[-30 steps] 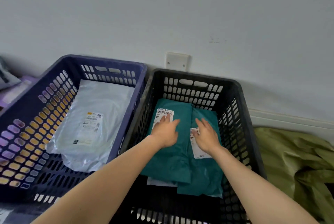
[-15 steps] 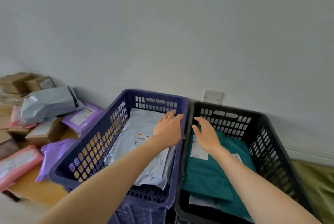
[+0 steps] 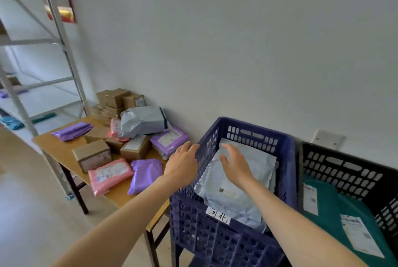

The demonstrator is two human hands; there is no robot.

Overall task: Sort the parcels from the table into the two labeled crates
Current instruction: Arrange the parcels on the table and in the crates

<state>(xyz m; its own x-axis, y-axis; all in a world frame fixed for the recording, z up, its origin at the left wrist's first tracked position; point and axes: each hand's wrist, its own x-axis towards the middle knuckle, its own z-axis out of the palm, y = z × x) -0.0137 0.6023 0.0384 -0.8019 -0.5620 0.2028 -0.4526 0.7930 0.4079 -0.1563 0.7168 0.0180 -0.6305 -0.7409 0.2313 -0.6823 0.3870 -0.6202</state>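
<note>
Both hands empty, fingers spread, nothing gripped. Left hand [image 3: 183, 164] hangs over the near corner of the blue crate [image 3: 288, 150], out toward the worktop [image 3: 62, 150]; right hand [image 3: 235, 164] hovers above the grey mailers [image 3: 243, 182] lying flat inside that crate, not clearly touching them. Blue crate has a handwritten label [image 3: 218, 216] on its front rim (characters too blurred to read confidently). Black crate [image 3: 344, 172] stands just beside it on the right and holds green mailers [image 3: 342, 219] with white shipping labels.

Unsorted parcels sit on the worktop to the left: pink mailer [image 3: 108, 175] and purple mailer [image 3: 145, 175] at the near edge, brown box [image 3: 92, 154] behind them, a bulky grey bag [image 3: 144, 121] on top of the pile, more purple mailers and small cartons further back by the wall. Metal shelving [image 3: 53, 55] stands beyond.

Step, as I judge it: between parcels, hands free and reaching toward the worktop for the next pick. Task well short of done, since most of the pile is unsorted.

Next move calls for carrying both hands left, taking one parcel (the near purple or pink mailer is closest), turning its label up to read the destination, then choosing the matching crate. Soft mailers will sag, so support from underneath.
</note>
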